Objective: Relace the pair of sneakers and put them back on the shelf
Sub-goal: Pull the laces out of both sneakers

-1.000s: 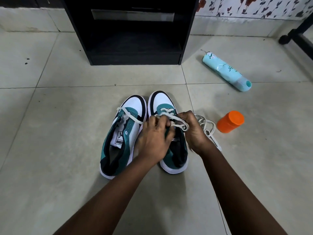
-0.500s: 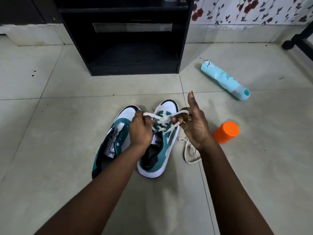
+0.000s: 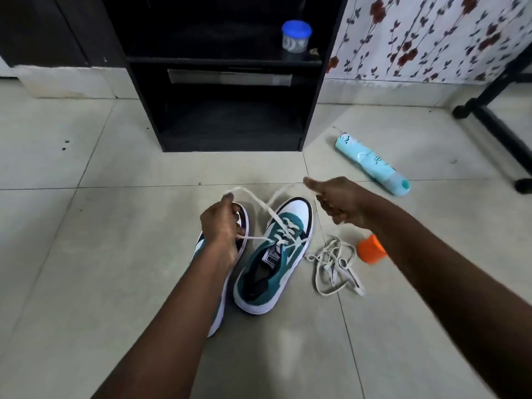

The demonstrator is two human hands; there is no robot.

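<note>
Where hands (image 3: pixel 221 223) grip: flat woven lace (image 3: pixel 260 207).

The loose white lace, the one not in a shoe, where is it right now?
In the head view the loose lace lies in a tangle on the floor, right of the right sneaker and just left of the orange cup.

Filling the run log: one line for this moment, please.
step: lacing right sneaker | left hand: grips lace end | right hand: grips other end | loose lace: on floor
</note>
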